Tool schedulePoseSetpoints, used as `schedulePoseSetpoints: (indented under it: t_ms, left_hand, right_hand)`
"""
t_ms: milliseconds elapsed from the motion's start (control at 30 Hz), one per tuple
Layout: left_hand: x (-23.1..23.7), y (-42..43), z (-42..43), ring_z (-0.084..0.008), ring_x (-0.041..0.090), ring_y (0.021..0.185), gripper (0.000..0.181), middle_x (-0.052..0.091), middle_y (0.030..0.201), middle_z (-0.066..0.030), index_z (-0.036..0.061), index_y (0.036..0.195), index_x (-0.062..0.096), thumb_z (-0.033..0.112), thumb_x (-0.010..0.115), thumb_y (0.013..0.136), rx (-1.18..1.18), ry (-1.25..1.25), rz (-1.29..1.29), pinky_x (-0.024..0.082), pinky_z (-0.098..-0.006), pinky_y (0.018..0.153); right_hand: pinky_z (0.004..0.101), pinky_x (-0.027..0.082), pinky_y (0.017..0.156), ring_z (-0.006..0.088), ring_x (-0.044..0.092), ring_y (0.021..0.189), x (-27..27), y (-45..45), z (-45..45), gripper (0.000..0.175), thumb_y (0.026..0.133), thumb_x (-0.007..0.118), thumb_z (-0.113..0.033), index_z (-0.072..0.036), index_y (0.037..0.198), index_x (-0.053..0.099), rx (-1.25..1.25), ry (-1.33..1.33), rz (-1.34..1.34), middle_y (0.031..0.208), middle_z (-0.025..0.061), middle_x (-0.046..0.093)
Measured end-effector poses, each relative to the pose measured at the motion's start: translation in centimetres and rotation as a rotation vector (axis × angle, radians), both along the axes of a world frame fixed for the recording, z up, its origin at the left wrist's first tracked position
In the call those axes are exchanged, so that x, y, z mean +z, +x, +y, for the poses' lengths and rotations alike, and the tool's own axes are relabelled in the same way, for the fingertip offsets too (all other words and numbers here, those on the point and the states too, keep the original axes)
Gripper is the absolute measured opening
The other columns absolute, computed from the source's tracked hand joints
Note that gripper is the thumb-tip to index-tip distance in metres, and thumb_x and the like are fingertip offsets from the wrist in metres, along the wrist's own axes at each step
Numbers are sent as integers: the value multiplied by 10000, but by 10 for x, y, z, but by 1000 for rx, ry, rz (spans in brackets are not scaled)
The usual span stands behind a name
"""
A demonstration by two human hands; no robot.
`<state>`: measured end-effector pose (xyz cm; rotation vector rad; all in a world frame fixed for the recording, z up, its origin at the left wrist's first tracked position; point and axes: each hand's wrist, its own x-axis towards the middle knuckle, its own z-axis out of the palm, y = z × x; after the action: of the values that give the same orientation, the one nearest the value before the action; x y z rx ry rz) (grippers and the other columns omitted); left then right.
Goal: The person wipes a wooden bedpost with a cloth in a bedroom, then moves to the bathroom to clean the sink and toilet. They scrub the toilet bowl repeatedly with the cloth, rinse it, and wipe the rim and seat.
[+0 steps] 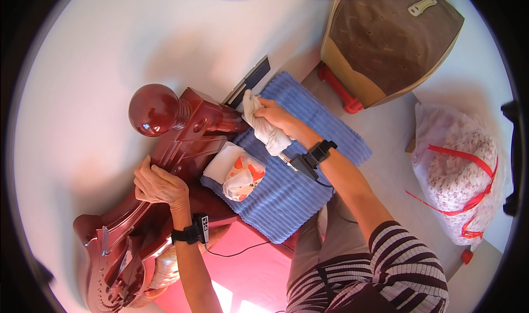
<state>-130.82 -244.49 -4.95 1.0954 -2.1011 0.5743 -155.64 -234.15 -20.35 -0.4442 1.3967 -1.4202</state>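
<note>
My right hand (276,116) grips a crumpled white cloth (264,132) above a ribbed blue towel (285,197). My left hand (160,182) rests with bent fingers on the top rail of a carved, glossy dark-red wooden headboard (136,205); whether it grips the rail I cannot tell. The headboard's post ends in a round wooden ball finial (153,110). On the towel, between my hands, lies an opened soft tissue pack (244,176) with orange and red print, a tissue sticking out of it.
Against the pale wall (91,85) is a dark switch or socket panel (252,79). A brown case (388,44) with a red handle stands at the upper right. Below it sits a clear bag (458,168) of floral fabric with red ties. Thin cables hang from both wrist devices.
</note>
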Motion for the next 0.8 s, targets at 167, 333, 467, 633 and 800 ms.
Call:
schedulePoseSetpoints:
  t_ms: [167, 333, 467, 633, 800]
  left_hand:
    - [0, 1, -1, -214, 549, 888, 285, 616, 983, -22, 81, 1019, 605, 234, 378, 941, -6, -26, 0, 279, -333, 792]
    - [2, 1, -1, -216, 548, 891, 272, 612, 998, -24, 88, 1033, 600, 223, 387, 932, -16, 0, -4, 290, -336, 804]
    - [4, 2, 0, -228, 543, 918, 262, 598, 989, -28, 100, 1048, 590, 227, 391, 934, -6, 20, -12, 302, -353, 802]
    - [4, 4, 0, -226, 532, 924, 249, 589, 993, -34, 108, 1044, 579, 232, 391, 937, 0, 58, -8, 304, -363, 818]
    - [7, 4, 1, -224, 533, 930, 219, 575, 980, -26, 135, 1033, 575, 255, 420, 937, 59, 94, -61, 335, -373, 802]
  right_hand:
    - [345, 490, 717, 277, 624, 825, 20, 12, -13, 362, 817, 537, -175, -29, 1148, 518, -59, 235, 586, 908, 191, 632]
    - [486, 441, 831, 418, 551, 1005, 36, 35, -11, 297, 834, 503, -196, -65, 1100, 491, 213, 268, 857, 1082, 227, 557]
    - [440, 457, 857, 370, 569, 1015, 45, 31, 32, 405, 847, 459, -136, -90, 1249, 485, 369, 202, 641, 1129, 239, 564]
    - [337, 476, 905, 240, 594, 1024, 83, 29, 129, 570, 808, 504, -99, -3, 1360, 399, 84, -199, -567, 1213, 142, 572]
    - [389, 424, 1000, 281, 546, 1138, 123, 37, 220, 594, 806, 470, -70, 18, 1381, 346, 2, -295, -837, 1311, 174, 498]
